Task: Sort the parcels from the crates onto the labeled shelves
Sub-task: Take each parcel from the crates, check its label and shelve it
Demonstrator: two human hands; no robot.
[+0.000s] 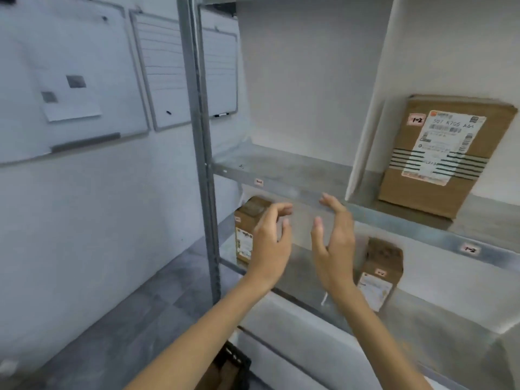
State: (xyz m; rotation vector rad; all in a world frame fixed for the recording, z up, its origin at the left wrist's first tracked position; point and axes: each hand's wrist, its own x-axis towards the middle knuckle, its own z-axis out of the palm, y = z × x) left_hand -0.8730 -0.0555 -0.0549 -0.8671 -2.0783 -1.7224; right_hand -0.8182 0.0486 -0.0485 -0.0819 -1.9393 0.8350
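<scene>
Head view: the left hand point(270, 237) and right hand point(336, 237) hover at centre, palms facing, fingers spread and empty, probably just clear of a set-down. A large parcel point(447, 156) marked 1-2 leans at two o'clock on the upper shelf point(281, 167), above its matching 1-2 tag. Two smaller parcels stand on the shelf below, one point(246, 229) at nine o'clock, one point(380, 271) at four. A crate point(230, 364) shows at six.

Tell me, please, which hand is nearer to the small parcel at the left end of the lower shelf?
Left. The left hand overlaps that small parcel in the view, just to its right; the right hand hangs farther right, apart from it.
</scene>
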